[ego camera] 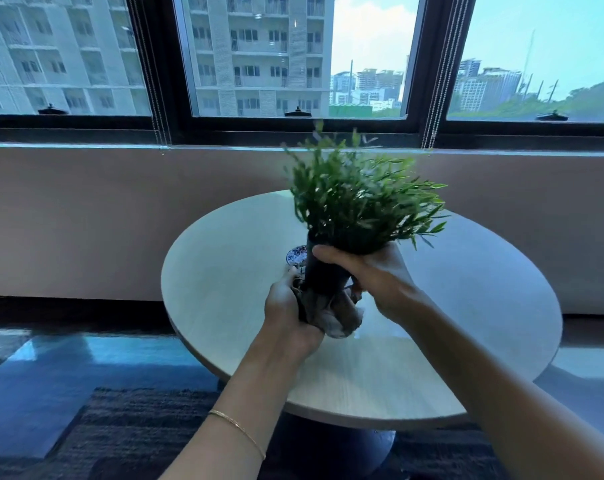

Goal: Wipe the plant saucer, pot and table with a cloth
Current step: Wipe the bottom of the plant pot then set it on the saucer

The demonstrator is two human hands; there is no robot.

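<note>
A dark pot [323, 271] with a bushy green plant [359, 202] is held up in the air above the round light-wood table [231, 271]. My right hand [369, 275] grips the pot near its rim. My left hand [286, 306] holds a grey cloth [335, 317] bunched under and around the pot's base. A small patterned saucer [296, 255] lies on the table behind the pot, mostly hidden by it.
The table stands close to a beige wall [85, 220] under a row of dark-framed windows [293, 126]. A dark rug [120, 438] and a glossy floor lie at the left. The table's dark pedestal [328, 452] shows below its front edge.
</note>
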